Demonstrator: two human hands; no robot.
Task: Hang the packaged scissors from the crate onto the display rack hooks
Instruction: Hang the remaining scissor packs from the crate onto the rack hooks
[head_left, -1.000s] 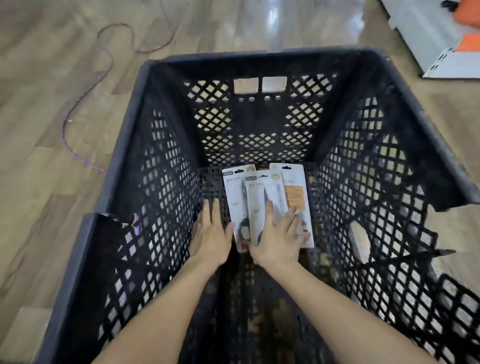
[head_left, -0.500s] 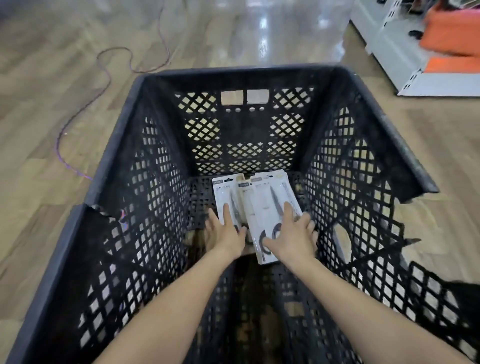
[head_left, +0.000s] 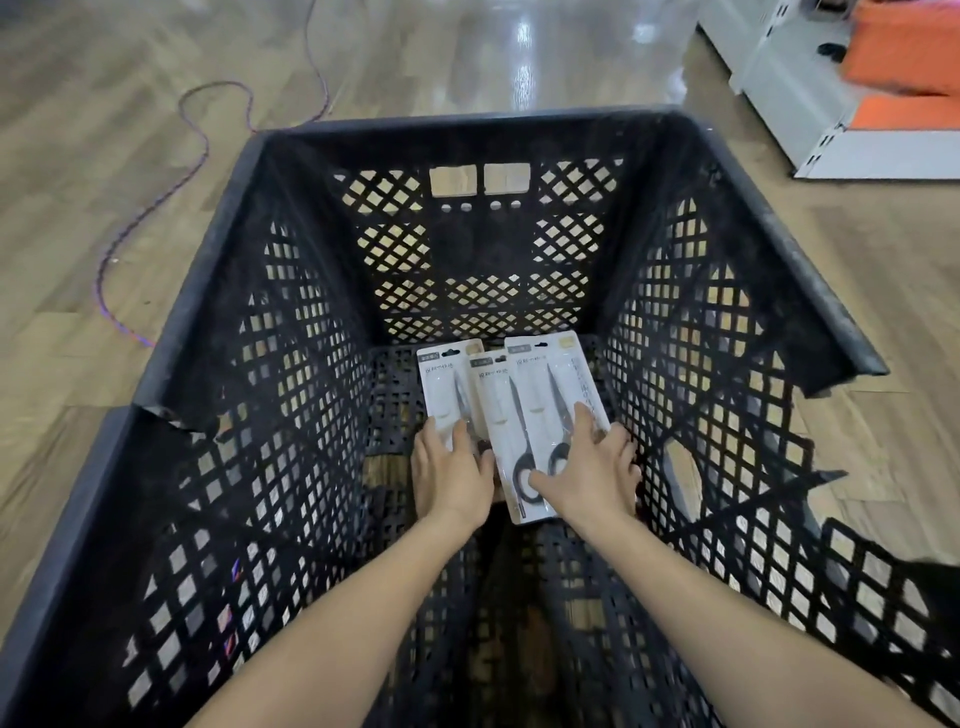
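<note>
**Both hands down in the crate, gathering the scissor packs**

Three packaged scissors lie fanned and overlapping on the floor of the black lattice crate (head_left: 249, 291), towards its far end: the left pack (head_left: 441, 387), the middle pack (head_left: 498, 410) and the right pack (head_left: 550, 384), hang-holes pointing away from the person. The left hand (head_left: 449, 470) lies on the lower end of the left pack, its fingers nearly straight and laid flat, so its grip is open and closed round nothing. The right hand (head_left: 587, 470) is spread across the handle ends of the middle and right packs, fingers splayed and pressing, likewise clasping nothing yet.

To my eye this is the gathering step. It would go best if the hands squared the cards into one stack, then slid fingertips under the near edges, since flat cards on a holed floor resist lifting. Keeping the hang-holes at one end would spare re-sorting at the white rack (head_left: 810, 104), which stands well apart on the right.
</note>
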